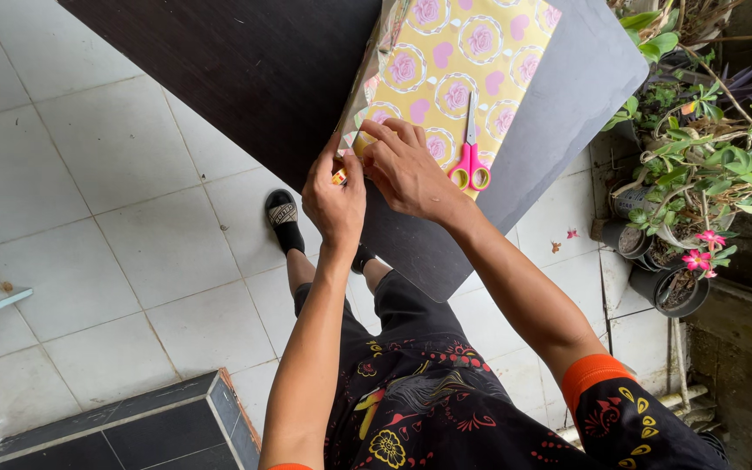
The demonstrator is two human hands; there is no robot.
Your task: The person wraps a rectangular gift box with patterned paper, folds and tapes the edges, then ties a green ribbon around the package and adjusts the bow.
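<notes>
Head view: both hands pinch the wrapping paper's near corner, left hand just beside right hand, scissors just right of them, pointing away

Potted plants at right, pink flowers; black sandal on white tiled floor.

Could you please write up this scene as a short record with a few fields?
Surface: dark table
Paper: yellow wrapping paper with pink roses and hearts, lying on the table
Left hand: at the paper's near corner, pinching a small yellow item
Right hand: pressing down on the same corner
Scissors: pink-handled, on the paper, untouched
Nearby: potted plants
</notes>
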